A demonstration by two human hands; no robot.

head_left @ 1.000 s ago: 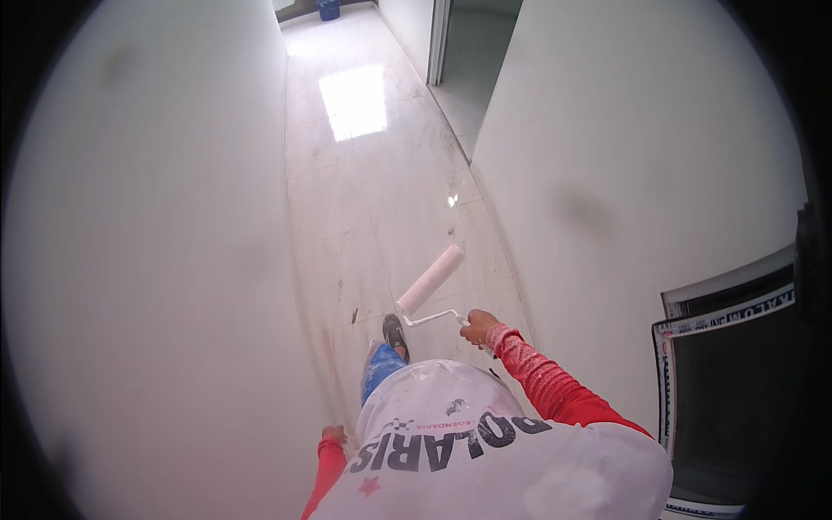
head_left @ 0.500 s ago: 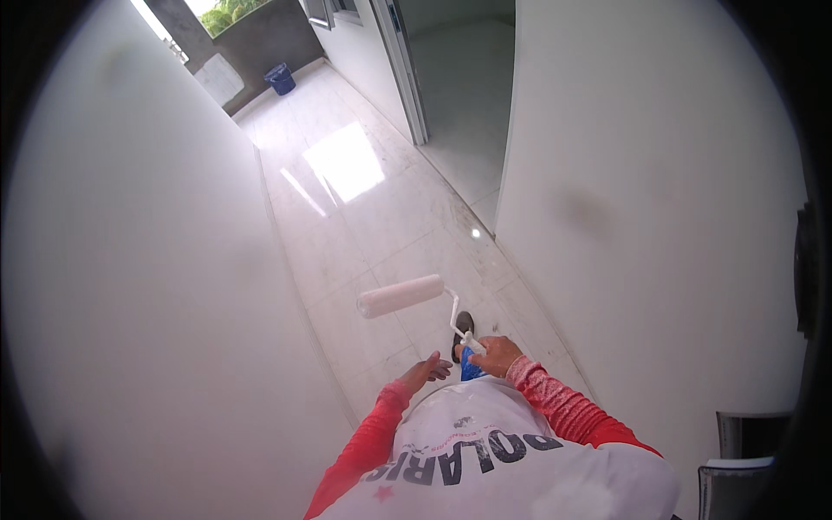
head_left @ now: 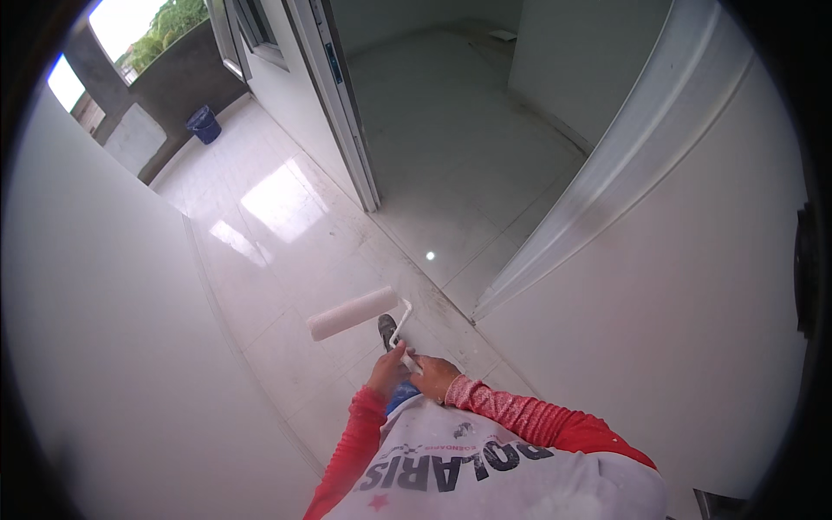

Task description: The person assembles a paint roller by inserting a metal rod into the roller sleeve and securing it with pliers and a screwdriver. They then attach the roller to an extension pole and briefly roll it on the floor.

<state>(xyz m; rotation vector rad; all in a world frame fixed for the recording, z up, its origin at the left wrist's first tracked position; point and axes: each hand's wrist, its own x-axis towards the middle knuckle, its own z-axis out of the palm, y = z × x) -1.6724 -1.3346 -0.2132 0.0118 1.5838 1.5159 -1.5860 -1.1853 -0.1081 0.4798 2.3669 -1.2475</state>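
A paint roller (head_left: 354, 314) with a pale, pinkish-white sleeve and a white bent frame is held out in front of my body, over the floor. My right hand (head_left: 436, 378) is wrapped round its handle. Just ahead of it, my left hand (head_left: 387, 371) grips the same roller where the handle meets the metal frame. The sleeve points out to the left, touching neither wall. Most of the handle is hidden by my fingers.
White walls stand on my left (head_left: 104, 303) and right (head_left: 624, 312). A doorway with a metal frame (head_left: 347, 130) opens ahead on the right. Glossy pale tiles (head_left: 277, 286) lead to a blue bucket (head_left: 204, 126) near a grey wall with openings.
My left hand has come from open and apart to gripping the roller beside my right hand. I have advanced and the view has turned right, showing more of the doorway.
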